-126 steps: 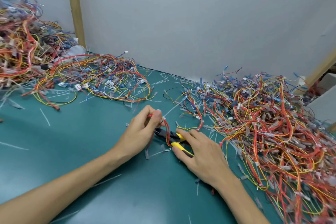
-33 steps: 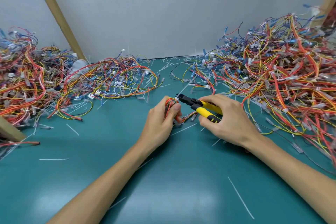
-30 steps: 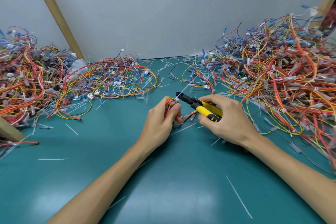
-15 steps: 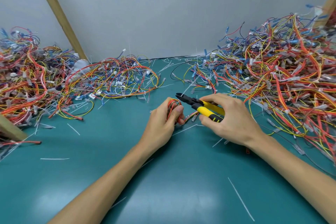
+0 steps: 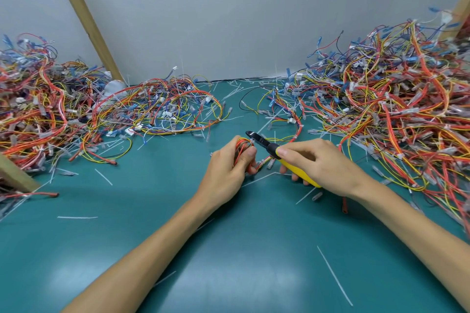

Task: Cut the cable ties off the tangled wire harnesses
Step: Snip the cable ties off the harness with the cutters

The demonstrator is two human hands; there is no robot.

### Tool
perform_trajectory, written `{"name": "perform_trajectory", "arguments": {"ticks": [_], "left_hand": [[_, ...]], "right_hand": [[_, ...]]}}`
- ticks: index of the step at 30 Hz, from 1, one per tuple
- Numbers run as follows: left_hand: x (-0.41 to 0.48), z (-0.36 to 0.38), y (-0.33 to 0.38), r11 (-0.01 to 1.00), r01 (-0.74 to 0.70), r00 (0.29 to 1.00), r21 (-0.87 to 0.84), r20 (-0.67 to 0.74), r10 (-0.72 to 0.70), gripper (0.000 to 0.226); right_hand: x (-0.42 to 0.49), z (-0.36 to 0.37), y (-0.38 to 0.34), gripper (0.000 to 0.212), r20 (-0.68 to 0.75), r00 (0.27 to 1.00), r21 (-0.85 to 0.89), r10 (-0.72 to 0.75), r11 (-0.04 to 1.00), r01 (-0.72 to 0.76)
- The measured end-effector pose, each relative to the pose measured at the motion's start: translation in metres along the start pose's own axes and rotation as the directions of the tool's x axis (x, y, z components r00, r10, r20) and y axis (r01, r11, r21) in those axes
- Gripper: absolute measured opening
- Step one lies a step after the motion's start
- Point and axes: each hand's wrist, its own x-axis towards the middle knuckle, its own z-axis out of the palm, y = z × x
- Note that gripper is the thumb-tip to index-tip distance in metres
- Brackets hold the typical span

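My left hand (image 5: 226, 170) grips the harness (image 5: 241, 146) over the mat (image 5: 229, 262). My right hand (image 5: 320, 162), clamped on the cutters (image 5: 265, 144), has rolled thumb-up, with the nose against the harness top. Judgement: tie cut imminent; whether the jaws are closed is unclear.

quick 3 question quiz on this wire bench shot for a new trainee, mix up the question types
1. True or false: the right hand holds the cutters by their yellow handles.
2. What does the left hand grip? A) one loose cable tie B) a bundle of wires C) nothing
3. Fill in: the black tips of the cutters point toward the ____ hand.

Key: 1 true. 2 B. 3 left.
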Motion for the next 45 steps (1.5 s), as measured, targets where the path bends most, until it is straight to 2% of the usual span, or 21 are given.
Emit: {"name": "perform_trajectory", "arguments": {"ticks": [7,11,15,16,19,21,27,31,35,42,45], "left_hand": [[-0.001,0.001,0.001,0.999,0.014,1.0,0.044,-0.002,-0.014,0.025],[0.0,0.0,0.001,0.999,0.01,1.0,0.033,0.006,-0.01,0.025],[-0.001,0.0,0.001,1.0,0.015,1.0,0.027,0.019,-0.016,0.026],[-0.001,0.0,0.001,0.999,0.023,1.0,0.023,0.018,-0.023,0.027],[0.0,-0.001,0.001,0.999,0.044,0.999,-0.012,0.004,-0.044,0.028],[0.0,-0.001,0.001,0.999,0.049,0.999,-0.021,0.003,-0.049,0.028],[0.0,-0.002,0.001,0.998,0.045,0.999,-0.032,0.016,-0.045,0.027],[0.0,-0.001,-0.001,0.999,0.044,0.998,-0.019,0.036,-0.044,0.028],[0.0,0.0,-0.001,0.999,0.043,0.999,-0.031,0.034,-0.042,0.027],[0.001,-0.001,-0.002,0.996,0.059,0.998,-0.07,0.017,-0.058,0.028],[0.001,-0.001,-0.002,0.997,0.048,0.999,-0.061,0.018,-0.047,0.029]], "right_hand": [[-0.002,0.001,-0.003,0.052,0.024,0.996,-0.075,0.091,0.993,-0.089],[0.0,0.002,-0.003,0.05,0.123,0.977,0.11,0.175,0.976,-0.189],[0.0,0.0,-0.003,0.052,0.207,0.956,0.314,0.208,0.912,-0.266],[-0.001,0.0,-0.004,0.052,0.183,0.961,0.298,0.209,0.919,-0.257],[-0.001,0.002,-0.005,0.041,0.019,0.99,0.1,0.143,0.984,-0.144],[-0.001,0.002,-0.006,0.032,-0.016,0.994,0.07,0.104,0.992,-0.102],[-0.001,-0.002,-0.007,0.024,0.024,0.994,0.11,0.108,0.988,-0.111],[-0.002,-0.005,-0.005,0.037,0.01,0.995,0.038,0.102,0.994,-0.102],[-0.002,-0.004,-0.007,0.04,-0.033,0.997,-0.071,0.073,0.995,-0.076],[-0.003,0.002,-0.009,0.039,-0.004,0.996,-0.022,0.086,0.996,-0.086],[-0.004,0.001,-0.012,0.041,-0.008,0.996,-0.056,0.086,0.995,-0.086]]}}
